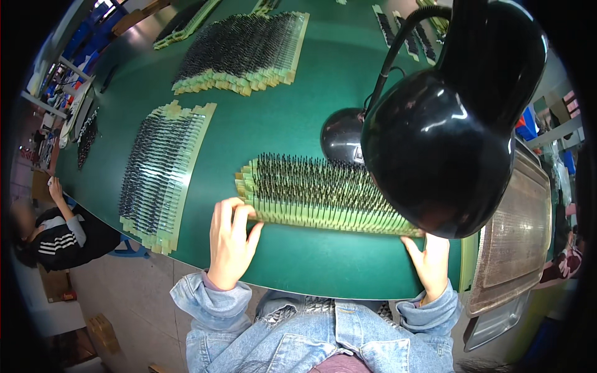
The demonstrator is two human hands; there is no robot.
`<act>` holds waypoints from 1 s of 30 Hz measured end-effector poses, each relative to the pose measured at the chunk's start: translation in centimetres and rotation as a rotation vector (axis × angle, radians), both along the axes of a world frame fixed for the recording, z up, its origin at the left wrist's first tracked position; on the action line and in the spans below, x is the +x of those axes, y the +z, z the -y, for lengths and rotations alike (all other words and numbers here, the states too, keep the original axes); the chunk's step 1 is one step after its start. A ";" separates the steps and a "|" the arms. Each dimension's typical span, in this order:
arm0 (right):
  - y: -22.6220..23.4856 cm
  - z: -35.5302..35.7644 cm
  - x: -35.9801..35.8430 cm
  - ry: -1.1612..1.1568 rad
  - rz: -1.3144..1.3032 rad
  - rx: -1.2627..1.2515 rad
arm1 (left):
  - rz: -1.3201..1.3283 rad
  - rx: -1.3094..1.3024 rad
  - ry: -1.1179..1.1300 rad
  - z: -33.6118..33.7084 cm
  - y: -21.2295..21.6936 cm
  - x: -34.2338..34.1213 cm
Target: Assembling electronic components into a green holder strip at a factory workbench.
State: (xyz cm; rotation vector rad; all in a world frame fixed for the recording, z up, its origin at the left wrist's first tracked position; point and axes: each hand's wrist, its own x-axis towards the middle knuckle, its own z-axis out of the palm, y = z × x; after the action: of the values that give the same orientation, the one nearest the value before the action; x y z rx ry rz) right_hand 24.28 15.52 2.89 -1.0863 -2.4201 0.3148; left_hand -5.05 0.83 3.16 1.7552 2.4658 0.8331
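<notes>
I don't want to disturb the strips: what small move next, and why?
Perhaps use the left hand to even the left end of the bristly strip bundle: that end looks staggered, while the right hand sits at the other end, partly hidden by the lamp.

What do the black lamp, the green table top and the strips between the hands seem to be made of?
Lamp: likely plastic or enamelled metal, glossy, sharp highlights. Table top: perhaps rubber or vinyl, smooth, softly shiny. Strips: possibly paper or tape, pale green, matte.
</notes>
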 end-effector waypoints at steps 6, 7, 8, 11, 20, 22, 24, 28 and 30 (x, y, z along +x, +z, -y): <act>-0.4 -0.2 0.9 0.067 -0.009 -0.186 | 0.229 -0.006 0.039 1.0 -0.2 0.0; -0.1 -0.1 0.8 0.048 0.008 -0.237 | 0.203 -0.038 0.022 1.2 -0.2 -0.4; -0.2 -0.2 1.1 0.042 0.011 -0.237 | 0.176 -0.061 -0.001 1.1 -0.2 -0.8; 0.2 -0.6 1.5 0.095 -0.039 -0.349 | 0.260 -0.010 -0.071 1.5 -0.2 -1.5; 2.5 -2.9 -1.3 -0.171 -0.966 -1.051 | 1.186 0.306 0.172 0.9 1.9 -0.8; 1.7 -3.3 -1.1 -0.152 -0.904 -1.031 | 1.164 0.377 0.214 0.0 1.9 -0.3; 0.9 -3.1 -1.3 -0.173 -0.979 -1.082 | 1.126 0.370 0.139 0.5 1.5 -0.6; 1.3 -2.9 -0.6 -0.154 -0.998 -1.119 | 1.224 0.490 0.151 0.5 1.1 -0.4; 2.1 -2.4 -1.0 -0.026 -1.204 -1.076 | 1.261 0.535 0.175 0.3 1.6 -0.1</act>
State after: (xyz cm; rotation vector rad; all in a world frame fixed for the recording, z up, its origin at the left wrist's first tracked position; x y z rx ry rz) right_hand 23.25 17.89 5.03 -0.8271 -1.0492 1.7669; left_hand -5.15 0.52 4.77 0.5675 1.5533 1.9225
